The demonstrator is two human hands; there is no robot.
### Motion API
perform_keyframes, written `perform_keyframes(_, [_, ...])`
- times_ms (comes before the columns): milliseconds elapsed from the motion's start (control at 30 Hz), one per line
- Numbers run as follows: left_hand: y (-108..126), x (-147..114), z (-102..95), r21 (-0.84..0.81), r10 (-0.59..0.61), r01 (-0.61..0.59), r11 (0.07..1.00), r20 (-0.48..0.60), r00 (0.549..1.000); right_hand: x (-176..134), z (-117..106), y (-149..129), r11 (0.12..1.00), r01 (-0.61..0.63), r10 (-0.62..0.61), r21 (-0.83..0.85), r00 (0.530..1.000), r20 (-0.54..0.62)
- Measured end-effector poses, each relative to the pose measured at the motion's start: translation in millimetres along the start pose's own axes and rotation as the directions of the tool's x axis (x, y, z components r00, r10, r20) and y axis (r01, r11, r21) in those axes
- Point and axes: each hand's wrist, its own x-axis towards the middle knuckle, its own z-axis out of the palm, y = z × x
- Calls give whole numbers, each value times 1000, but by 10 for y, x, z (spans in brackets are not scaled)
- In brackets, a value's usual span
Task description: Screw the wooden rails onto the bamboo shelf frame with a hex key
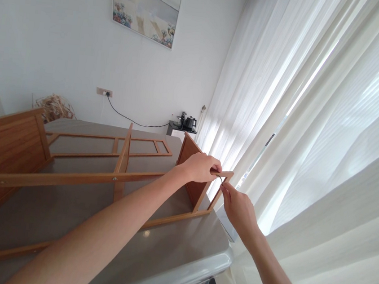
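Observation:
A wooden shelf frame (97, 178) lies on its side on the table, with upright boards joined by long rails. At its right end my left hand (202, 167) is closed around the top rail, its fingertips close to the bend of a thin dark hex key (220, 178). Facing it, my right hand (238, 206) pinches the hex key's other end between thumb and fingers. The key reaches to the rail near the corner; its tip is hidden by my left fingers. Small metal screw heads show along the rail.
The frame rests on a grey glossy table (185, 250) with a rounded edge. White curtains (313, 128) hang close on the right. Behind stand a black kettle (190, 122) on a small cabinet, a power cord (127, 118) along the wall, and a dried bundle (56, 107).

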Motion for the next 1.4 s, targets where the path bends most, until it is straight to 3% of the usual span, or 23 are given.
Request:
perform_keyframes(500, [-9,2,7,0,3,-3,1000,-7,1000,21,-19,-26,1000,15,-15,10,1000,23])
perform_keyframes(833, [-33,20,20,0,-17,17,1000,-9,1000,63,-197,-34,959,60,-43,-276,997,66])
perform_keyframes(1033, [-87,51,68,-26,-19,19,999,-8,1000,66,-137,-44,1000,12,-13,14,996,88])
perform_keyframes(1400, [-63,44,57,-52,-48,47,998,-17,999,38,-92,-75,935,-9,-19,355,997,76])
